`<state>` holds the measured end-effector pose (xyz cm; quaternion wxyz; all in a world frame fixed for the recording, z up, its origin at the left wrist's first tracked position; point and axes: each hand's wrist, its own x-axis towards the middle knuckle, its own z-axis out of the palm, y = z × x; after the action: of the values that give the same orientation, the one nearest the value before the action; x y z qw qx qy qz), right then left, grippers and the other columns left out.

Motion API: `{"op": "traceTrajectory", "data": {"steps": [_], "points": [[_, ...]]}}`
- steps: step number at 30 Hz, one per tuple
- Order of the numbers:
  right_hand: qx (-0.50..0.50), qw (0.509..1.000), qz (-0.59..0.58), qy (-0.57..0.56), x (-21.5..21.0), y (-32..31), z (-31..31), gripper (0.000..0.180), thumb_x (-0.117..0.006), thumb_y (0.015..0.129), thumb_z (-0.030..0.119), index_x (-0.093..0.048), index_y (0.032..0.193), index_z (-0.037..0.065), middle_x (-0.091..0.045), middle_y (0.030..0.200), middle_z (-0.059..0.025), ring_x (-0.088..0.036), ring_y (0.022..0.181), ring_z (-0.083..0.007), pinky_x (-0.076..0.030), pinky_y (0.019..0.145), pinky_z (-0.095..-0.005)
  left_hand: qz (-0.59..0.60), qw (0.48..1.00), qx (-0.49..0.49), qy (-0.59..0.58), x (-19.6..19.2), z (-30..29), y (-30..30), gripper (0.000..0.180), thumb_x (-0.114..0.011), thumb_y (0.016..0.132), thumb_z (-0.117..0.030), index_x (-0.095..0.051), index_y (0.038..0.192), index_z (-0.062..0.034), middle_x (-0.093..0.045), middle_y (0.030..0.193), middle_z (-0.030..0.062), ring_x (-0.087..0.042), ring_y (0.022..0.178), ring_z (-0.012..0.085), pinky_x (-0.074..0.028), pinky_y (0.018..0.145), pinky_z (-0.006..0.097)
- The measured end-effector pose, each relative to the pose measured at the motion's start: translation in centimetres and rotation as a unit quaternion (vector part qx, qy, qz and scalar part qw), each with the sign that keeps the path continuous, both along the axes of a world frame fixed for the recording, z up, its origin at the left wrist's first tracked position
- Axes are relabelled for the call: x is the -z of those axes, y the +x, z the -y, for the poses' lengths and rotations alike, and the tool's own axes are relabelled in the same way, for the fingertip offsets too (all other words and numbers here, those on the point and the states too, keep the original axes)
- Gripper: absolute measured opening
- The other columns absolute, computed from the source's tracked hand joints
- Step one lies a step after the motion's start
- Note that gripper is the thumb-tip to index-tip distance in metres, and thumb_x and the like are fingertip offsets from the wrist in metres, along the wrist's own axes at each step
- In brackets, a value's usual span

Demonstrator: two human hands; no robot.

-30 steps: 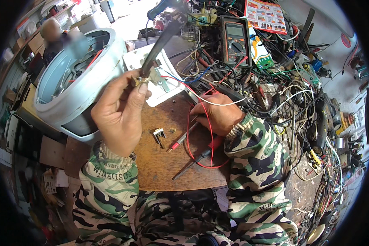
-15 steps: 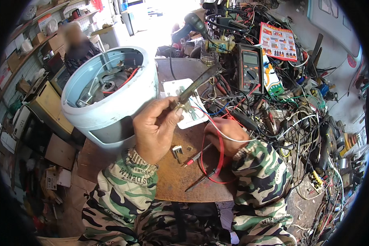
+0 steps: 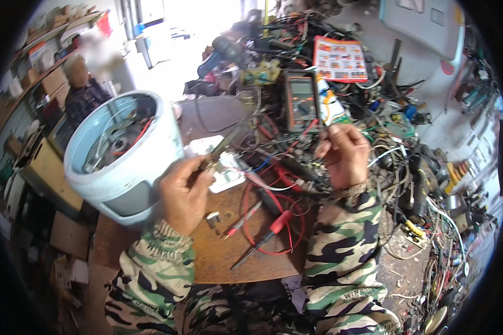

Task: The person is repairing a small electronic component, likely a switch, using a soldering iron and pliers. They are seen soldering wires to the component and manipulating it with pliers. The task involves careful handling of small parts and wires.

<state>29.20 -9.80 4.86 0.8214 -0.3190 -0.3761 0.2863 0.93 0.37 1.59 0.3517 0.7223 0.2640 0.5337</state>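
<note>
The left hand (image 3: 185, 192) is closed in a pinch, thumb against fingers, around the near end of a dark flat bar (image 3: 221, 147). That bar slants up and away from the fingertips, above the desk (image 3: 207, 262), and in this view it crosses in front of a white plate (image 3: 229, 177); whether the two touch cannot be told. The right hand (image 3: 345, 156) hangs over a heap of cables, fingers curled toward the thumb. Blur hides whether anything sits between them, so its hold cannot be told.

Holding the bar well likely calls for a firm, still pinch close to its end, with the wrist kept low so the far tip does not swing. The thin wires by the plate are best left slack, since a tug could drag it. The right hand would do well to keep clear of the red lead (image 3: 303, 229), which loops over the desk around a red-handled tool (image 3: 278, 224) with a pointed dark shaft; a slender probe (image 3: 236, 228) lies just beside that. A small bracket-like part (image 3: 213, 219) near the left hand could easily be knocked. A multimeter (image 3: 302, 103) leans among the cables, and a round pale-blue housing (image 3: 145, 173) stands to the left.
</note>
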Motion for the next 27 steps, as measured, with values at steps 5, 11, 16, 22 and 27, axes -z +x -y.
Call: {"op": "traceTrajectory", "data": {"steps": [5, 11, 16, 22, 27], "points": [[-0.172, 0.985, -0.007, 0.002, 0.6, -4.9, -1.4, 0.005, -0.066, 0.091, 0.000, -0.065, 0.091, -0.004, -0.068, 0.084, -0.0167, -0.065, 0.062, -0.0200, -0.056, 0.055, -0.0308, 0.006, 1.000, -0.027, 0.005, 0.2, 0.2, -0.8, 0.021, -0.068, 0.088, 0.004, -0.067, 0.109, 0.0081, -0.067, 0.089, 0.0064, -0.066, 0.076, 0.0103, -0.053, 0.066, 0.023], [-0.116, 0.991, 0.038, -0.051, 0.9, -7.6, -1.3, 0.004, -0.065, 0.091, 0.000, -0.063, 0.089, -0.002, -0.068, 0.080, -0.0156, -0.063, 0.057, -0.0188, -0.053, 0.051, -0.0289, 0.035, 0.998, 0.039, -0.034, 0.3, 0.4, -0.4, 0.026, -0.068, 0.091, 0.001, -0.064, 0.116, 0.0081, -0.070, 0.096, 0.0076, -0.066, 0.081, 0.0097, -0.054, 0.071, 0.023], [-0.117, 0.988, 0.067, -0.074, 1.2, -8.5, -1.6, 0.008, -0.069, 0.090, 0.002, -0.067, 0.091, -0.006, -0.068, 0.074, -0.0122, -0.061, 0.055, -0.0149, -0.049, 0.051, -0.0255, 0.041, 0.995, 0.059, -0.063, 0.1, 0.6, -0.7, 0.028, -0.068, 0.092, -0.001, -0.063, 0.117, 0.0090, -0.070, 0.099, 0.0091, -0.067, 0.085, 0.0108, -0.056, 0.074, 0.024], [-0.114, 0.987, 0.071, -0.088, 1.3, -9.0, -1.3, 0.008, -0.071, 0.089, 0.001, -0.068, 0.091, -0.006, -0.068, 0.073, -0.0113, -0.060, 0.053, -0.0138, -0.048, 0.047, -0.0247, 0.058, 0.992, 0.089, -0.071, 0.1, 0.6, -0.5, 0.028, -0.068, 0.093, -0.004, -0.063, 0.117, 0.0088, -0.070, 0.099, 0.0090, -0.068, 0.084, 0.0120, -0.057, 0.075, 0.025], [-0.112, 0.985, 0.103, -0.084, 1.0, -9.7, -1.1, 0.008, -0.070, 0.090, 0.002, -0.067, 0.089, -0.005, -0.067, 0.071, -0.0093, -0.059, 0.053, -0.0114, -0.046, 0.046, -0.0235, 0.057, 0.994, 0.077, -0.048, 0.6, 0.4, -0.5, 0.028, -0.069, 0.093, -0.005, -0.064, 0.117, 0.0086, -0.071, 0.098, 0.0087, -0.067, 0.085, 0.0110, -0.056, 0.074, 0.024]]}}
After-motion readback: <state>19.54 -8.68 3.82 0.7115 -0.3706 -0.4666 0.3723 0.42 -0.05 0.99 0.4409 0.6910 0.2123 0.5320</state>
